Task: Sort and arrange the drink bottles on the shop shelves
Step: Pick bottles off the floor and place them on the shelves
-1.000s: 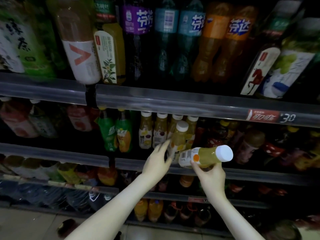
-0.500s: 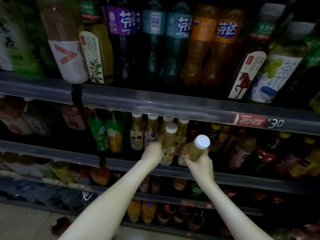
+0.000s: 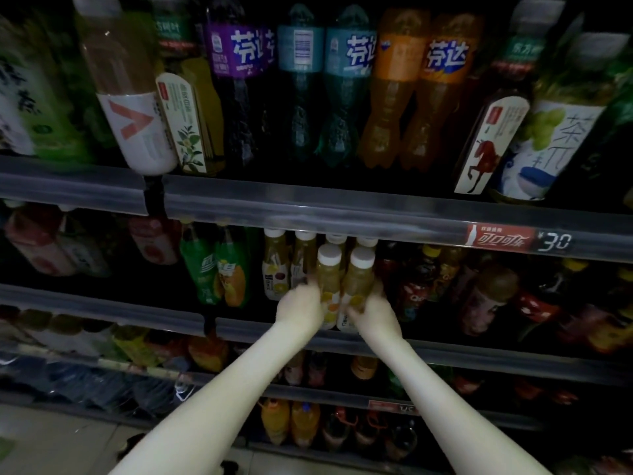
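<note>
Red price tag (image 3: 500, 237), pale floor tiles (image 3: 51, 440)

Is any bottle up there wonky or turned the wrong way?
Yes. On the top shelf one teal bottle shows its barcode, while its teal neighbour shows the name. The red-V bottle leans, its base poking over the shelf rail.

Both forearms extended forward, converging. Left hand (image 3: 301, 306) and right hand (image 3: 372, 313) close together; fingers (image 3: 303, 289) motion-blurred, grip indeterminate.
</note>
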Demonstrator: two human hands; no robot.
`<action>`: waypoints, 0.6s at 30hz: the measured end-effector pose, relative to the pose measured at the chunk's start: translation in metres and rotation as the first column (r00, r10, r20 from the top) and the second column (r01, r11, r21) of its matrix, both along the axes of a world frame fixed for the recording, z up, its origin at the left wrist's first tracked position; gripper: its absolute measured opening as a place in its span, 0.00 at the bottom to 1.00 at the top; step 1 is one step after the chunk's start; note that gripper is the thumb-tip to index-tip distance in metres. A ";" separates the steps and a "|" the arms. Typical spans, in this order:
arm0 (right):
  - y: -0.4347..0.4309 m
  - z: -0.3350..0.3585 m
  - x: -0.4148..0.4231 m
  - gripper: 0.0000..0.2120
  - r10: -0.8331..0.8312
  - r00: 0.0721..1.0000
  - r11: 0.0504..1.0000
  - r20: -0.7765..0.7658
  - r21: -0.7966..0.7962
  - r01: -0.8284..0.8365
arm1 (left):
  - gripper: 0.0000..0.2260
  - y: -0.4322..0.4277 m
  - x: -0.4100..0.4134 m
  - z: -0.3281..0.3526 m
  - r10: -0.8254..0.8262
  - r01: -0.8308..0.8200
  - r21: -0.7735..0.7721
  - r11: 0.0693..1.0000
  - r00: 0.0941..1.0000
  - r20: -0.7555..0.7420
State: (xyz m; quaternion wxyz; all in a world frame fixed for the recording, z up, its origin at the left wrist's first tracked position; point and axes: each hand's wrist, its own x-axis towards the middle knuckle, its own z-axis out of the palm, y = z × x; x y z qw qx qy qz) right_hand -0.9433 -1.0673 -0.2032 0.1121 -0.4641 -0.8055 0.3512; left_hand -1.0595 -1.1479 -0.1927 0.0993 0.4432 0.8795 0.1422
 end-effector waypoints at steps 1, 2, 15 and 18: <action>-0.003 0.005 0.007 0.17 0.004 1.000 0.996 0.008 0.087 -0.005 | 0.21 -0.005 0.010 0.009 -0.002 0.001 -0.008 1.000 0.982 -0.191; -0.007 0.011 0.015 0.22 0.025 1.000 0.985 -0.010 0.169 -0.023 | 0.22 -0.011 0.022 0.022 -0.045 0.049 0.003 0.999 0.939 -0.340; 0.038 0.175 0.151 0.14 0.059 0.837 0.604 -0.545 0.687 0.404 | 0.21 0.088 0.134 0.176 -0.154 0.615 0.716 0.331 0.784 -0.602; 0.065 0.197 0.177 0.20 -0.104 0.798 0.549 -0.594 0.635 0.544 | 0.28 0.120 0.145 0.195 -0.101 0.549 0.720 0.423 0.819 -0.565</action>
